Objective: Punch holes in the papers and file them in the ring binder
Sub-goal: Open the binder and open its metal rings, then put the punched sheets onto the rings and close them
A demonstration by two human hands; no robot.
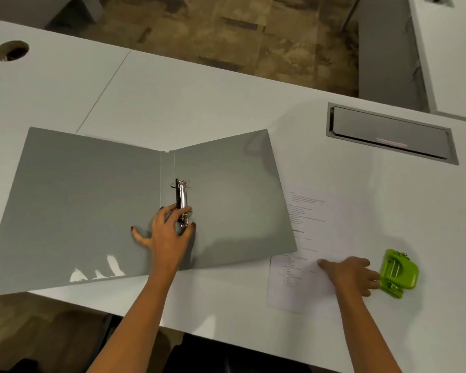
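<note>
Looking down at a white desk (pixel 199 103), and the grey ring binder (pixel 92 197) is lying wide open and flat across the left and middle of the frame. Its metal ring mechanism (pixel 182 193) sits just right of the spine, about dead center. The left hand (pixel 167 235) is on the lower end of it, forefinger across the metal and thumb on the other side, so it's pinching it, with the other fingers spread on the cover. The papers (pixel 312 230) are at lower right, and their top left corner tucks under the binder's edge. The right hand (pixel 347 273) rests flat on them with relaxed fingers, holding nothing. Its fingertips touch the green hole punch (pixel 400 273) just beside the sheets. There's a grey cable hatch (pixel 390 133) at upper right and a round hole (pixel 11 51) at upper left.
</note>
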